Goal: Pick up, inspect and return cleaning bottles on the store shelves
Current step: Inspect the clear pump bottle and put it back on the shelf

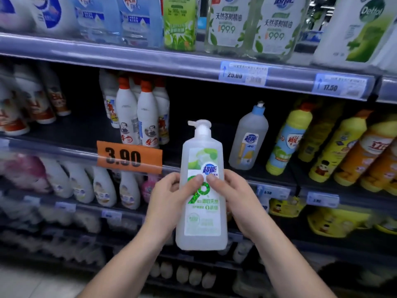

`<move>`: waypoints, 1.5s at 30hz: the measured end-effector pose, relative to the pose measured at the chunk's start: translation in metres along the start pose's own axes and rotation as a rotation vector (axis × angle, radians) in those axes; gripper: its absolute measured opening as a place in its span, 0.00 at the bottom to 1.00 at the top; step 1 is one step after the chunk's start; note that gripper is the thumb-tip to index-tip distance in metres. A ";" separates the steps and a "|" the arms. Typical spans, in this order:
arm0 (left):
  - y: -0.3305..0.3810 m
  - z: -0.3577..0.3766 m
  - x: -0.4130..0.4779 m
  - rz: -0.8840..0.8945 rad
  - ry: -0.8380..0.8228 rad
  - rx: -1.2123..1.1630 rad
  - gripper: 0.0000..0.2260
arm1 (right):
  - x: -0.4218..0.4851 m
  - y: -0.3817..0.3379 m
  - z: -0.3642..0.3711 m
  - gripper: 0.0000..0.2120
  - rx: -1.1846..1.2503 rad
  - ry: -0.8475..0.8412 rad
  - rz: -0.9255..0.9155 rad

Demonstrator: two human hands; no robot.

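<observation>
A clear pump bottle [202,224] with a white and green label and a white pump head is held upright in front of the shelves, label facing me. My left hand [169,196] grips its left side, thumb laid across the label. My right hand [232,196] grips the right side, its thumb also on the label. Behind the bottle, the middle shelf [64,147] has an open gap between white bottles and a clear squeeze bottle.
White bottles with orange caps [137,117] stand left of the gap above an orange 3.90 price tag [129,158]. A clear blue-capped bottle [249,138] and yellow bottles [343,147] stand to the right. Large bottles [275,24] fill the top shelf; lower shelves hold several more bottles.
</observation>
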State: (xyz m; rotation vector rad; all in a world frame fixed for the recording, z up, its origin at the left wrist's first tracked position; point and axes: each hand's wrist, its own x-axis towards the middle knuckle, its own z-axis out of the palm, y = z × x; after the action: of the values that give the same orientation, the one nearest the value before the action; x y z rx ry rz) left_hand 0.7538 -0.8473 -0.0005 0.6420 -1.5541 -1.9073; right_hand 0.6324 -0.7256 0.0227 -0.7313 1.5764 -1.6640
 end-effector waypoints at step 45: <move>0.019 -0.064 -0.007 0.193 -0.240 0.623 0.31 | 0.011 -0.006 0.091 0.24 0.236 0.294 0.033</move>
State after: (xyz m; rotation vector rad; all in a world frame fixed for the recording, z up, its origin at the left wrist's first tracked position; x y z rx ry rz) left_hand 0.8056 -0.8900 0.0051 0.4951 -2.3035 -1.3849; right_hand 0.6984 -0.7882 0.0364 -0.3492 1.5391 -1.9598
